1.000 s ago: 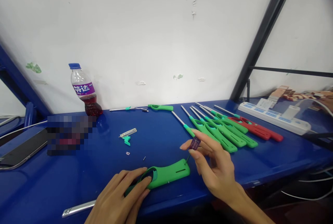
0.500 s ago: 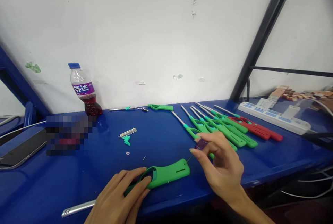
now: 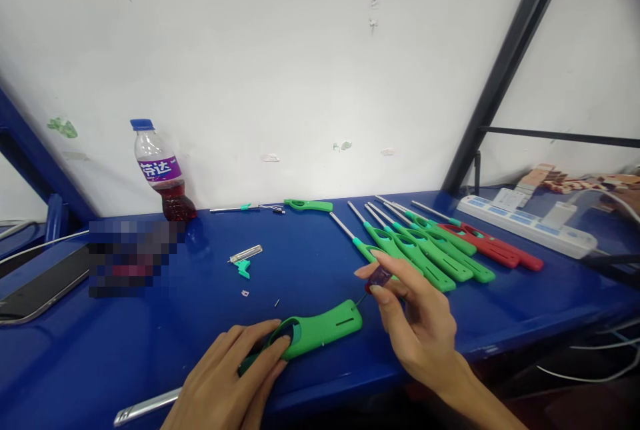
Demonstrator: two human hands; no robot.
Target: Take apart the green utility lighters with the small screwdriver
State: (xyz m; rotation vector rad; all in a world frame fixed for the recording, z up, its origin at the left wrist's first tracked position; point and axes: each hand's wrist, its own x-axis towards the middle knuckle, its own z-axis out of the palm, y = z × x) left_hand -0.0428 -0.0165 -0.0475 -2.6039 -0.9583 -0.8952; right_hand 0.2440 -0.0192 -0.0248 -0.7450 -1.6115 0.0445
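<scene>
A green long-nosed lighter [image 3: 325, 329] lies across the front of the table, its metal tube pointing left. My left hand [image 3: 227, 377] is wrapped over its neck and trigger opening, pressing it to the table. Between the thumb and fingers of my right hand [image 3: 420, 327] is a small screwdriver [image 3: 379, 277] with a dark purple-red handle. Its thin shaft meets the right end of the lighter's handle. Behind lie a clear fuel tube [image 3: 247, 254], a teal trigger piece [image 3: 243, 269], a small white piece [image 3: 245, 293] and a tiny metal pin [image 3: 277, 303].
Several green lighters [image 3: 430, 259] and red lighters [image 3: 500, 250] lie in a row at the right, by a white power strip [image 3: 525, 225]. An opened lighter's green shell [image 3: 309, 205] rests along the wall. A drink bottle [image 3: 163, 173] and a phone [image 3: 47, 283] are at the left.
My right hand has shifted slightly left, its fingers re-placed on the screwdriver handle. The lighter's right end has moved a little up and left. My left hand keeps its hold.
</scene>
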